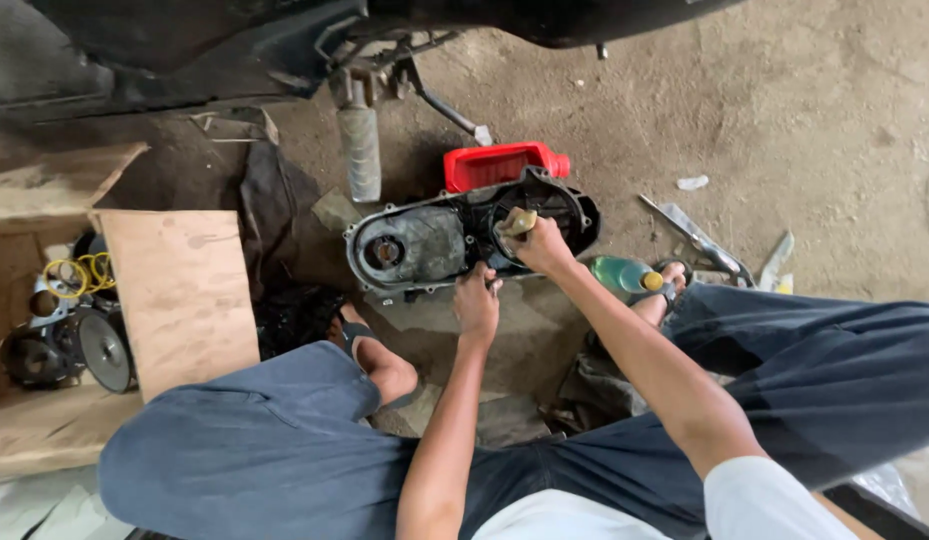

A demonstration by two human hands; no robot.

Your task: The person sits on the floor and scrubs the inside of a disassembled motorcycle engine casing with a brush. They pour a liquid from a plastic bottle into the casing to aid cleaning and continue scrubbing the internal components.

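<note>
A grimy black and grey engine side cover (pixel 414 245) lies inner face up on the dirt floor in front of me. My left hand (pixel 476 303) grips its near edge. My right hand (pixel 537 243) reaches into the cover's right hollow and holds a small pale brush or rag (pixel 518 221) against the inside. I sit with my knees spread, in blue trousers, feet in sandals on either side of the cover.
A red plastic container (pixel 499 163) stands just behind the cover. A green bottle with a yellow cap (pixel 624 274) lies at its right. Metal tools (pixel 699 240) lie further right. A wooden box (pixel 174 290) with clutch parts (pixel 79 335) is at left. A scooter (pixel 284 50) stands behind.
</note>
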